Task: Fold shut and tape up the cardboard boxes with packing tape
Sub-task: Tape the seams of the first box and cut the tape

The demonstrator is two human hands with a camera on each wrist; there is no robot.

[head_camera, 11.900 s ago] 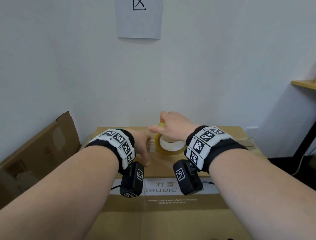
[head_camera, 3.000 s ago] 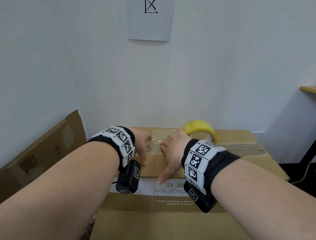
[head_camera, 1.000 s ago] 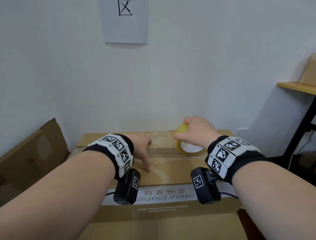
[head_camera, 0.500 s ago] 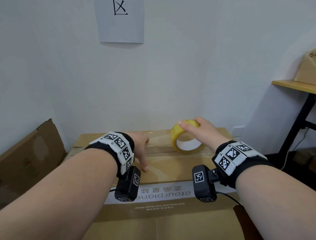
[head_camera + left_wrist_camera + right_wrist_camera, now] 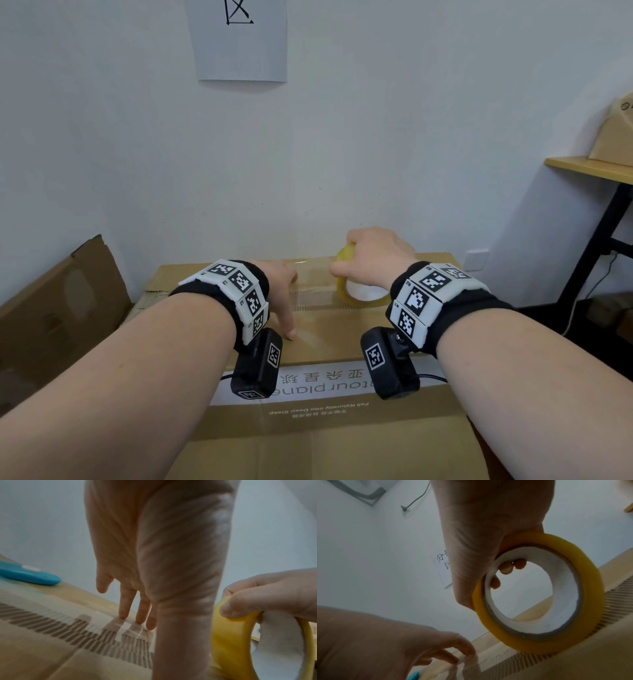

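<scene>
A large cardboard box lies in front of me with its flaps folded shut. Its middle seam shows torn corrugated ribs. My left hand rests on the seam, and its straight fingertips press a strip of clear tape onto the ribs. My right hand grips a yellow tape roll from above, standing on edge on the seam just right of the left hand. In the right wrist view, fingers curl through the core of the tape roll.
A blue cutter lies on the box top, far left. Flattened cardboard leans against the wall at left. A wooden shelf on black legs stands at right, with a carton on it. A white wall is close behind the box.
The right hand has shifted the roll slightly left and lowered it onto the seam, its palm now over the top. The left hand keeps pressing in the same spot.
</scene>
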